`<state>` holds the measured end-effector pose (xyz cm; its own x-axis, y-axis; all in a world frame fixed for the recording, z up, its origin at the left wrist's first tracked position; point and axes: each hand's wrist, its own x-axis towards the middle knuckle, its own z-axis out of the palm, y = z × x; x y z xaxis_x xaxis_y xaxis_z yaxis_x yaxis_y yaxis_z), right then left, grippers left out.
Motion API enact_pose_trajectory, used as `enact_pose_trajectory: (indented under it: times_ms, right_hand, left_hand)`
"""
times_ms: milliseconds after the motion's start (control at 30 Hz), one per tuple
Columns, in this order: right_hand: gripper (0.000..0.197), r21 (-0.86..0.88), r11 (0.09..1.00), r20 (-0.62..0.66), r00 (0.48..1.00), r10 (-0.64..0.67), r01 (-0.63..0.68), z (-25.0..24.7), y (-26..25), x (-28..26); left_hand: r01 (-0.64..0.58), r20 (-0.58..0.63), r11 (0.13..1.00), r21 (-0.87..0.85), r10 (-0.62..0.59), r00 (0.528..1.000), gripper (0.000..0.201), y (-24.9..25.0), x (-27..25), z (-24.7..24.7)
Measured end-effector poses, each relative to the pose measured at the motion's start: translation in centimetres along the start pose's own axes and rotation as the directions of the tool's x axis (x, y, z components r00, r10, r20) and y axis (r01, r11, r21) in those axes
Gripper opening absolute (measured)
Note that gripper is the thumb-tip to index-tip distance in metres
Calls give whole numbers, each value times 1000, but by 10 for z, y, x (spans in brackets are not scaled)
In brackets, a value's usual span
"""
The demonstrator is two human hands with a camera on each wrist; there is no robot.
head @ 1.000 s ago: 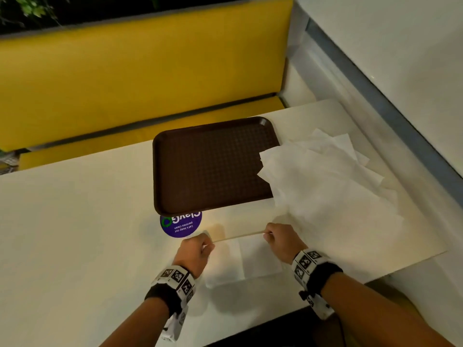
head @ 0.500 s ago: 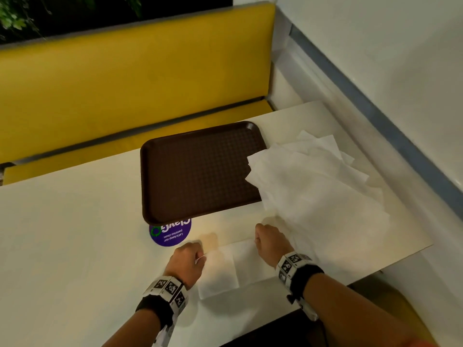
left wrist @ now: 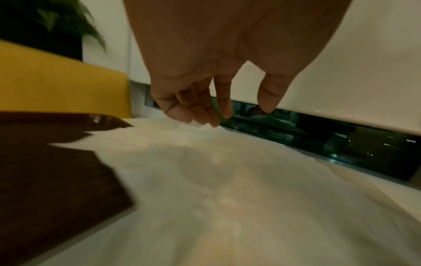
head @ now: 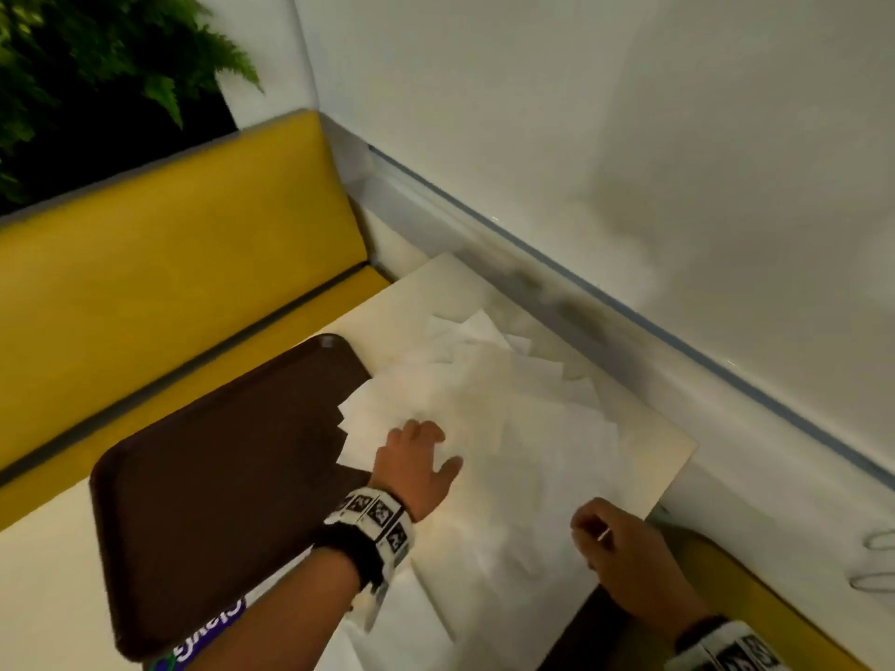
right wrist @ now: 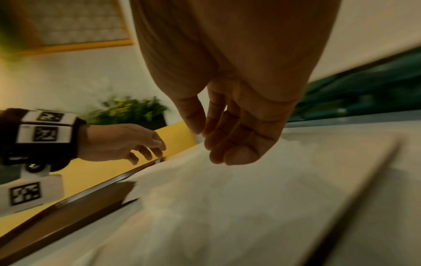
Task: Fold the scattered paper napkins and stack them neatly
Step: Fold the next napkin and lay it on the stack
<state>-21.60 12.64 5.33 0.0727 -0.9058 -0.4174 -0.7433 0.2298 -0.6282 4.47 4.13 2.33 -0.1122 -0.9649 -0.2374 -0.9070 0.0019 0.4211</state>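
A loose pile of white paper napkins (head: 508, 418) covers the right part of the pale table and overlaps the tray's right edge. My left hand (head: 436, 445) hovers just above the pile's left side with its fingers hanging relaxed, thumb apart, holding nothing (left wrist: 239, 115). Over the pile's near right corner, by the table edge, my right hand (head: 588, 530) has loosely curled, empty fingers (right wrist: 209, 144). A folded napkin (head: 402, 622) lies flat on the table under my left forearm.
A brown plastic tray (head: 218, 477) sits left of the pile, with a purple round sticker (head: 203, 641) at its near edge. A yellow bench back (head: 169, 283) runs behind the table, a white wall (head: 629, 162) closes the right side, and the table edge (head: 678, 477) drops off there.
Both hands have let go of the folded napkin and moved forward and right to the loose pile. The head view has swung right toward the wall.
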Motion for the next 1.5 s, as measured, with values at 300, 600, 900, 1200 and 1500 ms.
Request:
enact_pose_trajectory:
  times_ms: [300,600,900,1200,1500]
  right_hand:
    - [5,88,974,31,978,205,-207,-14,65,0]
    - [6,129,977,41,985,168,-172,-11,57,13]
    - [9,324,941,-43,992,121,-101,-30,20,49]
    - [57,874,485,99,963,-251,37,-54,-125,75]
    - [15,764,644,115,974,-194,38,-5,-168,31]
  left_hand:
    - [-382,389,863,330,244,888,100,64,81,63]
    - [-385,189,899,210,349,918,61,53,80,64]
    - [-310,-289,863,-399,202,936,16,72,62,-22]
    - [-158,-172,98,-982,-148,974,30,41,-43,-144]
    - [-96,-199,382,-919,-241,950,25,-31,-106,-139]
